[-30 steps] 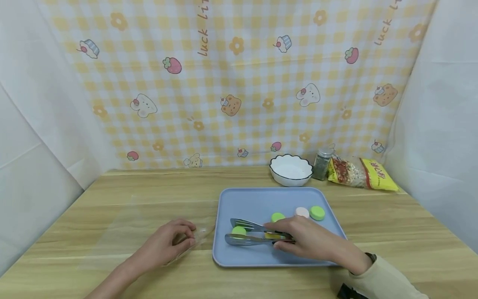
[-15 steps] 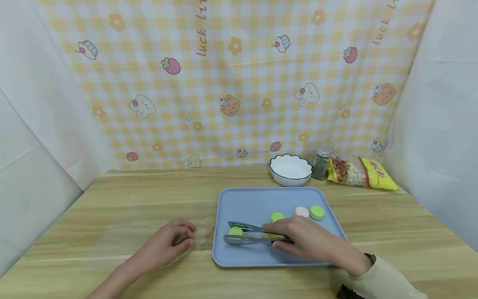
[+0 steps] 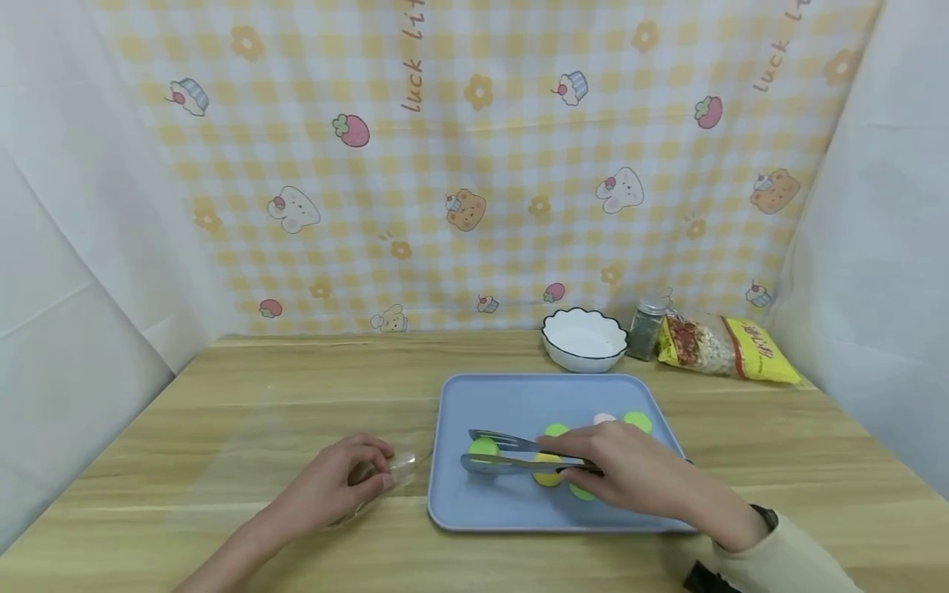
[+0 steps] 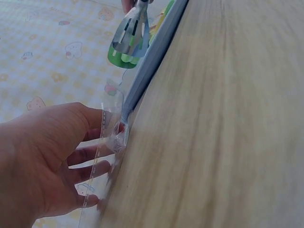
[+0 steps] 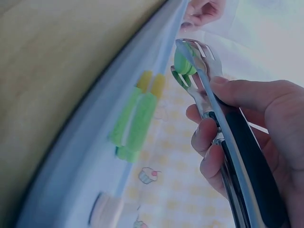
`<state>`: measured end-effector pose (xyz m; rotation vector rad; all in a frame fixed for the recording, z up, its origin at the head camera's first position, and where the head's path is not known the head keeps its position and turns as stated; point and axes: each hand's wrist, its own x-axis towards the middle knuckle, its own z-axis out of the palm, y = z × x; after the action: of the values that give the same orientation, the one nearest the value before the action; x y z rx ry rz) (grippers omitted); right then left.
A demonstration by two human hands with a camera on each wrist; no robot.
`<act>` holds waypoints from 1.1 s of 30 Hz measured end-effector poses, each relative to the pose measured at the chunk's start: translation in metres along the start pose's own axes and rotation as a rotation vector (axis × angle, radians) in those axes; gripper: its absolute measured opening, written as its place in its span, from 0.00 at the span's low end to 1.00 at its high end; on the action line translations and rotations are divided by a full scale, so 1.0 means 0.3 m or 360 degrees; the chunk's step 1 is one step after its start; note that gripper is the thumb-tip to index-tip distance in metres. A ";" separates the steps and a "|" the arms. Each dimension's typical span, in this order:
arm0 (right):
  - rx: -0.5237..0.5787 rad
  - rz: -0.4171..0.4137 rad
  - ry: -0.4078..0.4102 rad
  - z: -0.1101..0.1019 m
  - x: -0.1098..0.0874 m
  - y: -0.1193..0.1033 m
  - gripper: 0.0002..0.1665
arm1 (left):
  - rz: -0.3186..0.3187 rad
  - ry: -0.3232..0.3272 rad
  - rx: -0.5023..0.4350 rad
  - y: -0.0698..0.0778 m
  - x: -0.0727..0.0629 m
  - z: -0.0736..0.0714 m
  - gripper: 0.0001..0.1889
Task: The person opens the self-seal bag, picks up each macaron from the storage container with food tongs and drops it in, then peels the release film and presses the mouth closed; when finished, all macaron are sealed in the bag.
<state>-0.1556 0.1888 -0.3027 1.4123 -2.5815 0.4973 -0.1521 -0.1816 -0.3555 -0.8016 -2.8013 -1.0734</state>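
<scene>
The macaron (image 3: 484,447) is clamped in the tongs (image 3: 495,465) because your right fingers (image 5: 205,135) squeeze them, while your left fingers (image 4: 83,156) pinch the bag's (image 3: 403,467) edge, likely to steady it.

The left hand (image 3: 341,480) is half-curled in a pinch, while the right hand (image 3: 628,464) grips palm downward.

The right sleeve (image 3: 793,556) is beige, with a black band (image 3: 767,517) at its cuff (image 3: 747,547) and another black piece (image 3: 708,579) below it; left hand (image 3: 348,476), right hand (image 3: 633,468) and left forearm (image 3: 248,548) are bare
</scene>
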 end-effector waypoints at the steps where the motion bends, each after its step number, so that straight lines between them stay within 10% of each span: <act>1: -0.0009 0.0002 0.0011 -0.005 -0.002 -0.002 0.22 | -0.0005 0.0006 0.0005 0.001 0.001 0.001 0.06; 18: 0.0126 -0.0051 0.0066 -0.039 0.057 -0.058 0.22 | -0.0063 0.0178 0.0005 0.011 -0.001 0.003 0.06; 33: 0.0091 -0.0116 -0.0007 0.005 0.198 -0.092 0.22 | -0.0083 0.0122 -0.0024 0.014 0.002 0.002 0.03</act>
<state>-0.1645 0.1276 -0.2810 1.5208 -2.5275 0.5621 -0.1505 -0.1784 -0.3534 -0.6772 -2.7678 -1.1092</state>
